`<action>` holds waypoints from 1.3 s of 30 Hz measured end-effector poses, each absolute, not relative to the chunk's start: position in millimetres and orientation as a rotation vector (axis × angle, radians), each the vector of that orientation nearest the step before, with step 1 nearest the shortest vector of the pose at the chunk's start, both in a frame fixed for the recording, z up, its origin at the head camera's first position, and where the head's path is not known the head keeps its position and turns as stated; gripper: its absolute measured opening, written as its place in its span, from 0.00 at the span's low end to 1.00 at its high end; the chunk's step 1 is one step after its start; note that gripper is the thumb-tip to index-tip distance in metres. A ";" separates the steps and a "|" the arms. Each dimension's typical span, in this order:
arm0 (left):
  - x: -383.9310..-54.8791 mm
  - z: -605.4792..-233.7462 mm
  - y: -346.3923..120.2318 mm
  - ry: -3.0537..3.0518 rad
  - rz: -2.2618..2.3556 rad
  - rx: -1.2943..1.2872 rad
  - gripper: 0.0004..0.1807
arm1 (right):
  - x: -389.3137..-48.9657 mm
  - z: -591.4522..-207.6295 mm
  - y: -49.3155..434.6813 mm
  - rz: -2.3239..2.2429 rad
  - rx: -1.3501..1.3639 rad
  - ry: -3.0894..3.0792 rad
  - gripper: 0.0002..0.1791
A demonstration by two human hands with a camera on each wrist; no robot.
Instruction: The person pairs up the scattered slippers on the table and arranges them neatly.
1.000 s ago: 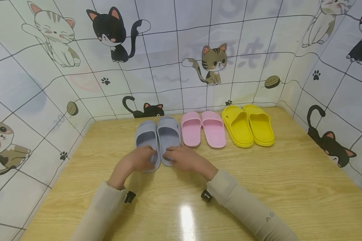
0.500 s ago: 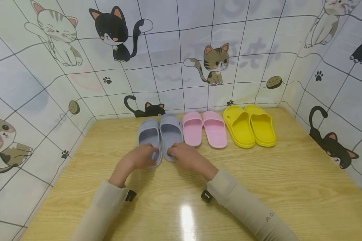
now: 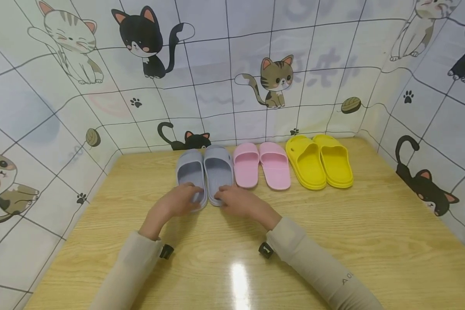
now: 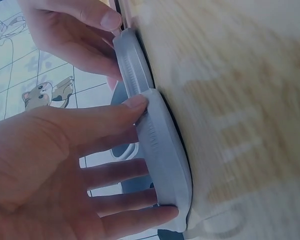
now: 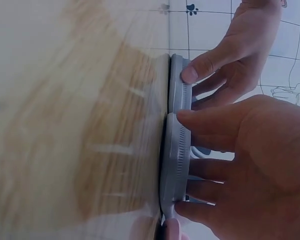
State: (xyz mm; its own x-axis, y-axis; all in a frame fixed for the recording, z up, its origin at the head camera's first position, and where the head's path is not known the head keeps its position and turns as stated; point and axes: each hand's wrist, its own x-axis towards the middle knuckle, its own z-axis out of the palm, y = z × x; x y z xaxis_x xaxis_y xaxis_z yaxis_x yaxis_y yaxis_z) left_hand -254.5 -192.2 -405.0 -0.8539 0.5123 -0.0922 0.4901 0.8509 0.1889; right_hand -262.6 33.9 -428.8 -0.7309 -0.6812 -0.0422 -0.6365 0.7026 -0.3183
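A pair of grey slippers lies side by side on the wooden table, toes toward the wall. My left hand holds the heel of the left grey slipper. In the left wrist view its thumb is on the heel's rim and its fingers reach across to the far edge of that slipper. My right hand holds the right grey slipper by its heel the same way. In the right wrist view the thumb and little finger touch the heel. The slippers' undersides are hidden.
Close to the right of the grey pair stand pink slippers, then yellow clogs, all along the back of the table. White tiled-pattern walls with printed cats rise behind and at both sides.
Both grey slippers have slid a little away from me toward the back wall, with both hands following. Their heels now stand nearer level. The pink and yellow pairs stay put.
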 end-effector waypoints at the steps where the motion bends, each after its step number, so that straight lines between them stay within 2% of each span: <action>1: -254.8 -405.7 -192.8 2.888 0.247 0.783 0.23 | -263.5 -429.5 34.0 -0.420 -1.072 2.739 0.23; 12: -258.4 -408.4 -194.5 2.885 0.283 0.725 0.24 | -267.4 -428.9 38.2 -0.464 -1.053 2.625 0.29; 19: -255.4 -407.6 -193.5 2.894 0.264 0.692 0.23 | -253.7 -415.9 33.1 -0.362 -1.017 2.606 0.35; 27: -255.9 -403.8 -191.1 2.912 0.214 0.795 0.20 | -240.6 -409.9 24.9 -0.228 -1.024 2.566 0.42; 39: -259.0 -410.2 -196.1 2.921 0.272 0.829 0.21 | -240.8 -411.5 27.3 -0.308 -1.051 2.568 0.40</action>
